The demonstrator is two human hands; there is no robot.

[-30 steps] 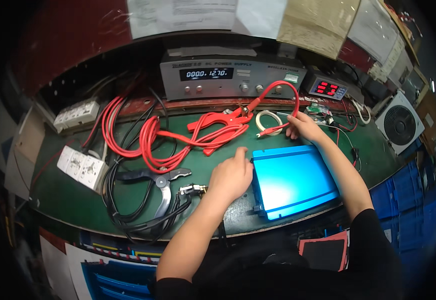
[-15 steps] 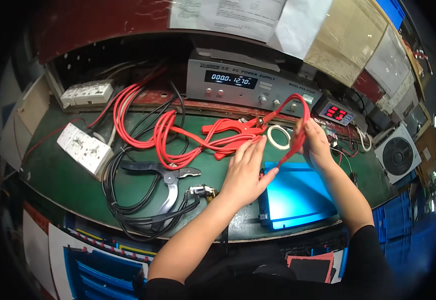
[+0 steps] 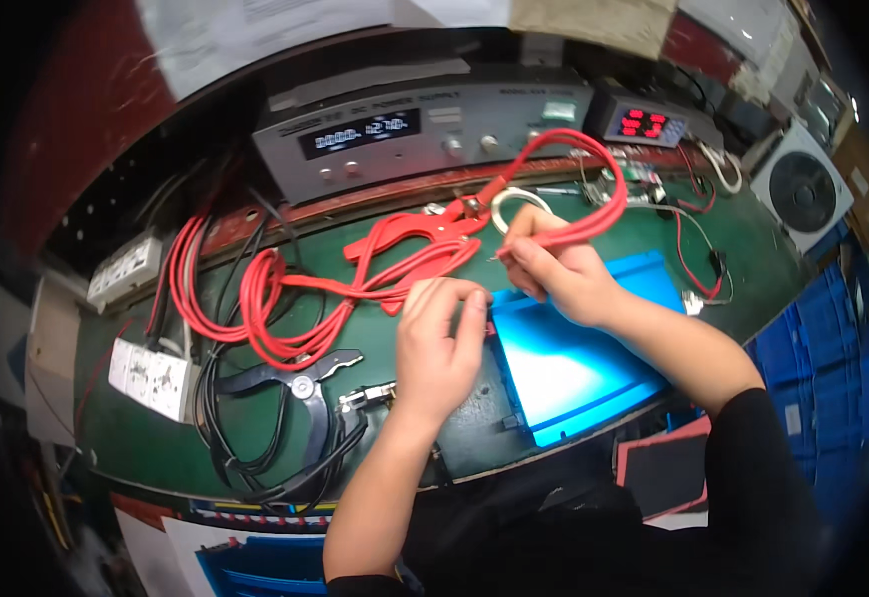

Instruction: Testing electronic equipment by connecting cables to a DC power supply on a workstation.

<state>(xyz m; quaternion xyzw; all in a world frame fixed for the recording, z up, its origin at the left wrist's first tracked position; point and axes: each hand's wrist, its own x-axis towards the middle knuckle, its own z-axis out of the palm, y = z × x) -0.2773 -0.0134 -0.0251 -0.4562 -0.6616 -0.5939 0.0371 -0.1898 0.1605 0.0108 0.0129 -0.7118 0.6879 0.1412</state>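
A shiny blue metal box (image 3: 574, 358) lies on the green bench mat (image 3: 146, 428) in front of me. My left hand (image 3: 439, 343) rests at the box's left end, fingers bent, touching its edge near the red clamps. My right hand (image 3: 554, 269) is over the box's far edge and pinches a looped red cable (image 3: 599, 189). A small white cable loop (image 3: 514, 199) shows just behind its fingers. The red cable runs left to a red clamp (image 3: 405, 249) lying on the mat.
A grey bench power supply (image 3: 405, 139) with a lit display stands at the back, a small red-digit meter (image 3: 644, 124) to its right. Coiled red cables (image 3: 245, 298), a black clamp (image 3: 295, 383), white power strips (image 3: 151, 373) and a fan (image 3: 803, 189) surround the work area.
The view has shifted closer. My right hand has kept hold of the red cable loop, and my left hand has moved from the box's top to its left end.
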